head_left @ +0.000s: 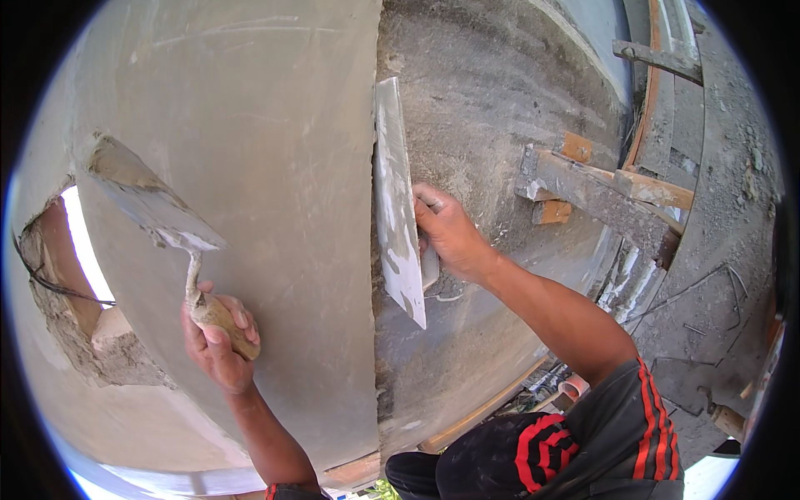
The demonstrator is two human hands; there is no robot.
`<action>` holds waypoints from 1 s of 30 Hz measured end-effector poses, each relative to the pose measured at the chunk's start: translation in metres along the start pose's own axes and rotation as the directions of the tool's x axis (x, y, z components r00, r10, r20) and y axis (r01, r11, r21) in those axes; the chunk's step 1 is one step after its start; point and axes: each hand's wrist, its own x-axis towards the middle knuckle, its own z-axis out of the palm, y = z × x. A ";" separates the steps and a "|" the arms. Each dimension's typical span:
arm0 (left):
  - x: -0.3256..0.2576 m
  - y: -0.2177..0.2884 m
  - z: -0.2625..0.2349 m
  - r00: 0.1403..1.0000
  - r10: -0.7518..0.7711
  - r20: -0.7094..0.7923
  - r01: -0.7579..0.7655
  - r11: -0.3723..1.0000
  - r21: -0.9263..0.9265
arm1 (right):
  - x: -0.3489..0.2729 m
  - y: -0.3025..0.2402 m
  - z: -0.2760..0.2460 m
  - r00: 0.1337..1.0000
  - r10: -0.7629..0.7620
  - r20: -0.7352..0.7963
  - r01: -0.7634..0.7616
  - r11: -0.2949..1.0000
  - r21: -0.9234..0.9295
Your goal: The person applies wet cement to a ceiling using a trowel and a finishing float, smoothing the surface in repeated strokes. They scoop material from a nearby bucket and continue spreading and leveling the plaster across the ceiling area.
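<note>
My left hand [220, 354] is closed around the wooden handle of a brick trowel [162, 204], whose blade points up and left with some grey mortar at its far end. My right hand [454, 236] grips a plastering trowel [394, 196] from behind. Its long blade stands nearly upright along the edge between the smooth plastered wall [283, 167] on the left and the rougher, darker wall [492, 100] on the right. White-grey smears cover the lower part of the blade. Whether the blade touches the wall, I cannot tell.
At the left, a rough-edged hole [83, 258] with a dark cable breaks the plaster. Mortar-spattered wooden boards [604, 196] jut from the wall at the right. A dusty grey floor [725, 167] lies beyond, with bent wires and a wooden-handled tool [727, 419].
</note>
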 end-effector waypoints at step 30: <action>-0.001 -0.001 -0.003 0.999 0.000 -0.036 0.001 1.000 0.029 | 0.003 -0.048 -0.044 0.719 -0.693 0.043 0.284 0.237 -0.929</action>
